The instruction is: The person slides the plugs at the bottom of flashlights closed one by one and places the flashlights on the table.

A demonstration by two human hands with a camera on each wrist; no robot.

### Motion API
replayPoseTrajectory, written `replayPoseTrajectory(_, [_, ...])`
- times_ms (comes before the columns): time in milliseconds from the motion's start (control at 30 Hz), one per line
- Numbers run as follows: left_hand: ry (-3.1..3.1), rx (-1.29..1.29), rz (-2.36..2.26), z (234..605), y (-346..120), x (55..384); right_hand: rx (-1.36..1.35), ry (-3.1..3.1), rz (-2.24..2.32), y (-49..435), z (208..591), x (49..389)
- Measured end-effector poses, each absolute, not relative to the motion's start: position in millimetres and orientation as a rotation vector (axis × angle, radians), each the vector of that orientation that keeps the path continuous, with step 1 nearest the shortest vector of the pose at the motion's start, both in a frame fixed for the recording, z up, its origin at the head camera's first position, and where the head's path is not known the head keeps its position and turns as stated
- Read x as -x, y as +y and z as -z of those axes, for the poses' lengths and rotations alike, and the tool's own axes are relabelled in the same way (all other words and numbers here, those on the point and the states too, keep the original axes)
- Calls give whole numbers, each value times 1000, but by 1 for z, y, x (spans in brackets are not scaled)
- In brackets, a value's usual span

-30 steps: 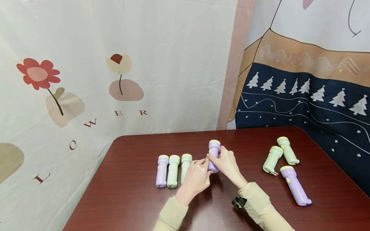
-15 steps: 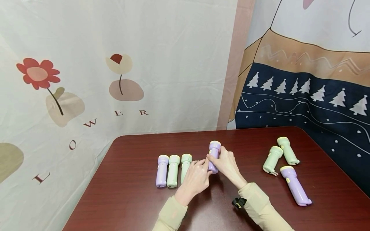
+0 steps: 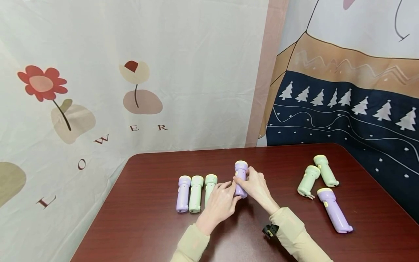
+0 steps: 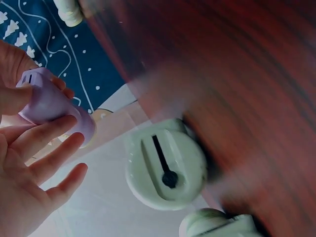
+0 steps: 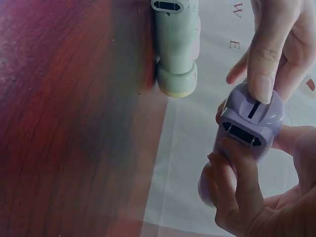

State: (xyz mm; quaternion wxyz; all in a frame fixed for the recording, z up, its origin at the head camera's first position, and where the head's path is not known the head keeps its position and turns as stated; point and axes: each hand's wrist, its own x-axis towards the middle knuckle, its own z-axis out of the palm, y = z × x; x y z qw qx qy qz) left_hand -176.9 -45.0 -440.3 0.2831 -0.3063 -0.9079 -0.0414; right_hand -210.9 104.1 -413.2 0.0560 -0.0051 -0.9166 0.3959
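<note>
Both hands are on a purple flashlight (image 3: 241,166), held above the table with its lens end pointing away. My right hand (image 3: 257,184) grips its body, thumb on the near face. My left hand (image 3: 220,204) holds its tail end; in the right wrist view the left thumb (image 5: 261,88) presses on the end cap by a dark slot. Beside that slot, a recess (image 5: 242,133) with two thin metal prongs shows. In the left wrist view, the outer fingers (image 4: 69,185) of the left hand spread away from the purple body (image 4: 49,101).
Left of the hands, a purple flashlight (image 3: 183,194), a green one (image 3: 196,194) and another green one (image 3: 211,179), partly hidden, lie in a row. At right lie two green flashlights (image 3: 308,181) (image 3: 326,171), one with prongs out, and a purple one (image 3: 335,213). The wooden table (image 3: 147,225) meets a printed curtain (image 3: 203,72).
The purple flashlight has dipped slightly toward the person and a little left, both hands with it. The left forearm has shifted slightly left. The flashlights on the table stay put.
</note>
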Motion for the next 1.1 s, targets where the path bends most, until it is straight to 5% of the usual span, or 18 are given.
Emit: replayPoseTrajectory(1100, [-2757, 859, -103, 451, -109, 166, -130, -2921, -1135, 69, 442, 210])
